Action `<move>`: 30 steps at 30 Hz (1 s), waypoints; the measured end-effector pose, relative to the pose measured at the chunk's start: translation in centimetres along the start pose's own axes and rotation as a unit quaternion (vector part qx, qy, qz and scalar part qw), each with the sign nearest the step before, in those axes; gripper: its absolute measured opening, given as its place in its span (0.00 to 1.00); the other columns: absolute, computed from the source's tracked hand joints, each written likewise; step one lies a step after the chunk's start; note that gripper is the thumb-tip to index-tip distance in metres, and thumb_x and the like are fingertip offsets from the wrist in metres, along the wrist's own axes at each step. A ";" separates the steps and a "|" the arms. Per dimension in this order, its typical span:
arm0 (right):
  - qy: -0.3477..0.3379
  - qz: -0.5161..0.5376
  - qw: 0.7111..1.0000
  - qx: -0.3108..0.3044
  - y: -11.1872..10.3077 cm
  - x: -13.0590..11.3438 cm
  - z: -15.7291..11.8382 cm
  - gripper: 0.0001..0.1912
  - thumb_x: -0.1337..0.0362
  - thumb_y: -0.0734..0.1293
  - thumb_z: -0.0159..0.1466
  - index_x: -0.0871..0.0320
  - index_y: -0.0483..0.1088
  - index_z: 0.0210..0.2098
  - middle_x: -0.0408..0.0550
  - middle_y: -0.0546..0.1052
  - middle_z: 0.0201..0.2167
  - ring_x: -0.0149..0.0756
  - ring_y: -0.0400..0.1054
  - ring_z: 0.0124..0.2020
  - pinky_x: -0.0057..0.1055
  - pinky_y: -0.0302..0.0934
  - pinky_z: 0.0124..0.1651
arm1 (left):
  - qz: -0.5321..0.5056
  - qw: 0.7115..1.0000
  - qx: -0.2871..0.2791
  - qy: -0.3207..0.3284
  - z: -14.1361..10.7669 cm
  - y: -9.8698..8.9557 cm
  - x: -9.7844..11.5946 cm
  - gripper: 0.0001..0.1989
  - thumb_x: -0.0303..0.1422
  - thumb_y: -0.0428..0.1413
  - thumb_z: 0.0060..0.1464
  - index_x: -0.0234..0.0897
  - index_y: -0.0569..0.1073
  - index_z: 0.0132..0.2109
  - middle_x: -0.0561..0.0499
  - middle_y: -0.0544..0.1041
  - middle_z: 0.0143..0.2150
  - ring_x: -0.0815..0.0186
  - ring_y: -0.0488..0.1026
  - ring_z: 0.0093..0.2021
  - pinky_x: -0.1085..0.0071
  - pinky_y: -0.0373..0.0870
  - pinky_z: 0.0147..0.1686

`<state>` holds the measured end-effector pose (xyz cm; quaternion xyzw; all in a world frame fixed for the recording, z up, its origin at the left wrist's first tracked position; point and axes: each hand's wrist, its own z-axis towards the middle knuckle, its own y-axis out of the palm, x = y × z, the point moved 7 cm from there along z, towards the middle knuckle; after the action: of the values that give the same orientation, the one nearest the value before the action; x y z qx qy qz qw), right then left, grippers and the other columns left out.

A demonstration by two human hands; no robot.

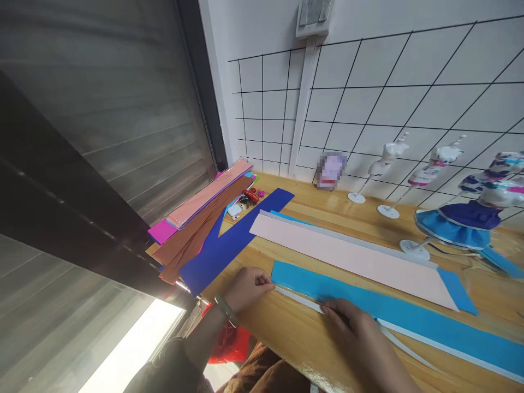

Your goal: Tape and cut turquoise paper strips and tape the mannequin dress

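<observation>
The left hand (pixel 248 286) is pinching the end of a white tape (pixel 298 299) between closed fingers, and the right hand (pixel 360 330) is gripping it farther along, toward four o'clock. This tape is lying along the near edge of a turquoise strip (pixel 397 315) on the wooden worktop (pixel 286 338). The right hand is covering part of the tape and strip; toward four o'clock a loose white tail (pixel 409 349) is curling away, and the strip is running out of view.

At twelve o'clock of the right hand, past a pale pink strip (pixel 347 251), a pixelated object (pixel 331 170) is standing by the wall, any lettering on it being masked. At two o'clock the rightmost dress form (pixel 507 180) is being cut off by the picture's edge. At seven o'clock of the left hand, a red bag (pixel 229 344) is showing only partly, its faint markings staying unreadable.
</observation>
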<state>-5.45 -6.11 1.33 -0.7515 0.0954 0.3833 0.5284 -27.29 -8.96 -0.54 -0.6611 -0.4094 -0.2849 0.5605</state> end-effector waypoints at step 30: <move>0.085 -0.001 0.993 0.087 -1.4 5.9 -0.8 0.16 0.53 0.55 0.61 0.55 0.67 0.39 0.50 0.76 0.40 0.41 0.70 0.40 0.34 0.63 0.39 | 0.086 0.996 -0.032 -0.022 1.8 0.1 -0.2 0.13 0.41 0.52 0.46 0.34 0.71 0.26 0.53 0.71 0.23 0.68 0.65 0.26 0.73 0.57 0.26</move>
<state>-0.24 -4.66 -1.56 -0.7327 0.1719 0.3081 0.5820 -27.41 -7.20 -1.11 -0.7176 -0.3541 -0.2337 0.5523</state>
